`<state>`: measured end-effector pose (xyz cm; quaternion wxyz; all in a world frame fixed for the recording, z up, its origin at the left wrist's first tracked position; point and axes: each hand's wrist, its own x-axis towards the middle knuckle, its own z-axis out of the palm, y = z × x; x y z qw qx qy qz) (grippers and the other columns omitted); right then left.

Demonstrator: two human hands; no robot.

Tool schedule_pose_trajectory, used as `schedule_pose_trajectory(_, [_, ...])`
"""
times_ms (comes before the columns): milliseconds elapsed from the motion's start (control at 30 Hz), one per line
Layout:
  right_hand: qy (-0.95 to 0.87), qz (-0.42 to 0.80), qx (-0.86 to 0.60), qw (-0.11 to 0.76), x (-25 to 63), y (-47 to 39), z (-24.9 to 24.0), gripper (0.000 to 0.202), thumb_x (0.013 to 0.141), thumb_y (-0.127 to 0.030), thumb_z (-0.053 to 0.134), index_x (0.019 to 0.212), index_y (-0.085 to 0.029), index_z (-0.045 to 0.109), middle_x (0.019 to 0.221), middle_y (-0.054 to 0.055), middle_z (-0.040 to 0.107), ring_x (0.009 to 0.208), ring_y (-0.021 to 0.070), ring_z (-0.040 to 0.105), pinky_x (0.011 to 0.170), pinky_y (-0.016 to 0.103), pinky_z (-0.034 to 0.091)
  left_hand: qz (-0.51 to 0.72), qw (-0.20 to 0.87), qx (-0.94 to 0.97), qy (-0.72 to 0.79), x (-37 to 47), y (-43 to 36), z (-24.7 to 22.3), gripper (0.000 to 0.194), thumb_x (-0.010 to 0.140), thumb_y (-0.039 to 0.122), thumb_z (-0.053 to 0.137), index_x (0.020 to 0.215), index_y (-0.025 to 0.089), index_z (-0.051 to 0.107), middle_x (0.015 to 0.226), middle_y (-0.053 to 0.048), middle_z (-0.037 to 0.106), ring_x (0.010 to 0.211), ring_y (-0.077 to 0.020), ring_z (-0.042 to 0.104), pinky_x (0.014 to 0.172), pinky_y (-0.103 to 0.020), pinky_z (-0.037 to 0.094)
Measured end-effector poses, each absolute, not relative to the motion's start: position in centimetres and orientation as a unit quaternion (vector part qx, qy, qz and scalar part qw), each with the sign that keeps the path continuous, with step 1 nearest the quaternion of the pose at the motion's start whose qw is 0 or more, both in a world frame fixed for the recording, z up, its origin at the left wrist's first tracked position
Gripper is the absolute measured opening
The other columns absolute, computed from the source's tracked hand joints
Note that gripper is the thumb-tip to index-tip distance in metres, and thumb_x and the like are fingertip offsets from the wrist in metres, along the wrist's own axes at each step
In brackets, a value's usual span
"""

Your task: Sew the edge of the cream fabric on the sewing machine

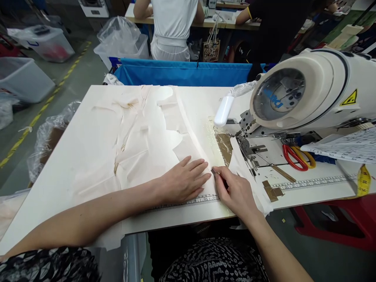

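Note:
Pale thin fabric [132, 156] lies in folds across the white table, with a strip running towards the hands. My left hand [186, 180] rests flat on the fabric, its fingers spread. Just to its right, my right hand [233, 188] pinches a small dark object [214, 171] between thumb and index finger, at the fabric's edge. What the object is cannot be made out. Further right, more pale fabric [242, 168] lies beside the presser foot of the sewing machine [293, 90].
Red-handled scissors [293, 158], a screwdriver-like tool [283, 173] and a yellow tape measure [363, 180] are at the right. A printed ruler [194, 201] runs along the front edge. A blue cloth bin [182, 72] stands behind the table. Two people work beyond it.

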<state>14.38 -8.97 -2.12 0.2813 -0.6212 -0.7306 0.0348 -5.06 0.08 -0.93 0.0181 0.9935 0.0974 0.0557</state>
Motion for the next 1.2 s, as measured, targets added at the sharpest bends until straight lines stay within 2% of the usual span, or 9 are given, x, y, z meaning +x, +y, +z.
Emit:
schedule_pose_trajectory(133, [-0.739, 0.063, -0.620, 0.254, 15.0, -9.5, -1.3, 0.024, 0.095, -0.019, 0.039, 0.097, -0.016, 0.063, 0.066, 0.002, 0.064, 0.051, 0.0184, 0.057, 0.051, 0.028, 0.035, 0.049, 0.024, 0.992, 0.110, -5.0, -0.1, -0.7, 0.043, 0.102, 0.036, 0.035, 0.135, 0.014, 0.051, 0.144, -0.019, 0.048, 0.137, -0.0322, 0.041, 0.108, -0.054, 0.037])
schedule_pose_trajectory(233, [-0.736, 0.112, -0.622, 0.242, 16.0, -10.2, -0.4, 0.021, 0.095, -0.022, 0.041, 0.090, -0.020, 0.062, 0.061, -0.001, 0.061, 0.048, 0.0170, 0.055, 0.048, 0.027, 0.036, 0.044, 0.031, 0.992, 0.113, -5.0, -0.1, -0.6, 0.042, 0.102, 0.037, 0.036, 0.134, 0.014, 0.051, 0.143, -0.019, 0.048, 0.137, -0.0325, 0.040, 0.107, -0.055, 0.038])
schedule_pose_trajectory(333, [-0.706, 0.140, -0.641, 0.268, 16.6, -10.7, -0.1, 0.018, 0.098, -0.025, 0.040, 0.094, -0.021, 0.058, 0.060, -0.004, 0.059, 0.045, 0.0146, 0.052, 0.044, 0.024, 0.038, 0.054, 0.033, 0.991, 0.114, -5.1, -0.2, -1.0, 0.043, 0.101, 0.037, 0.038, 0.135, 0.012, 0.050, 0.144, -0.019, 0.047, 0.138, -0.0334, 0.039, 0.108, -0.056, 0.037])
schedule_pose_trajectory(433, [-0.685, 0.131, -0.653, 0.296, 16.3, -10.6, -0.5, 0.017, 0.100, -0.027, 0.040, 0.101, -0.020, 0.056, 0.067, -0.002, 0.062, 0.045, 0.0140, 0.052, 0.043, 0.024, 0.038, 0.060, 0.033, 0.991, 0.113, -5.1, -0.4, -1.2, 0.045, 0.101, 0.036, 0.038, 0.137, 0.011, 0.048, 0.147, -0.017, 0.045, 0.139, -0.0345, 0.036, 0.110, -0.058, 0.035])
schedule_pose_trajectory(667, [-0.693, 0.093, -0.652, 0.292, 14.8, -9.6, -1.8, 0.022, 0.098, -0.024, 0.039, 0.101, -0.018, 0.060, 0.066, -0.002, 0.064, 0.038, 0.0132, 0.046, 0.046, 0.027, 0.037, 0.041, 0.014, 0.994, 0.105, -5.0, -0.6, -1.0, 0.048, 0.102, 0.035, 0.033, 0.139, 0.009, 0.048, 0.148, -0.013, 0.047, 0.139, -0.0372, 0.036, 0.109, -0.058, 0.036])
schedule_pose_trajectory(967, [-0.711, 0.091, -0.644, 0.268, 15.2, -9.7, -1.1, 0.020, 0.096, -0.025, 0.041, 0.094, -0.020, 0.060, 0.068, -0.002, 0.067, 0.049, 0.0165, 0.060, 0.048, 0.027, 0.038, 0.047, 0.019, 0.993, 0.108, -5.0, -0.7, -1.0, 0.046, 0.101, 0.037, 0.038, 0.138, 0.013, 0.049, 0.147, -0.013, 0.047, 0.139, -0.0377, 0.037, 0.109, -0.058, 0.036])
schedule_pose_trajectory(1100, [-0.693, 0.085, -0.656, 0.285, 15.4, -10.5, -1.0, 0.016, 0.100, -0.024, 0.041, 0.100, -0.020, 0.056, 0.073, -0.002, 0.068, 0.050, 0.0154, 0.060, 0.046, 0.026, 0.039, 0.050, 0.026, 0.993, 0.104, -5.1, -0.7, -1.0, 0.045, 0.101, 0.036, 0.039, 0.138, 0.013, 0.049, 0.147, -0.014, 0.047, 0.139, -0.0377, 0.037, 0.109, -0.058, 0.035])
schedule_pose_trajectory(1200, [-0.697, 0.067, -0.653, 0.288, 15.1, -10.7, -1.5, 0.018, 0.101, -0.023, 0.038, 0.104, -0.019, 0.056, 0.079, 0.000, 0.070, 0.056, 0.0169, 0.064, 0.051, 0.026, 0.043, 0.055, 0.026, 0.993, 0.099, -5.1, -0.7, -1.0, 0.044, 0.101, 0.036, 0.040, 0.139, 0.015, 0.049, 0.147, -0.015, 0.046, 0.139, -0.0388, 0.037, 0.109, -0.059, 0.034])
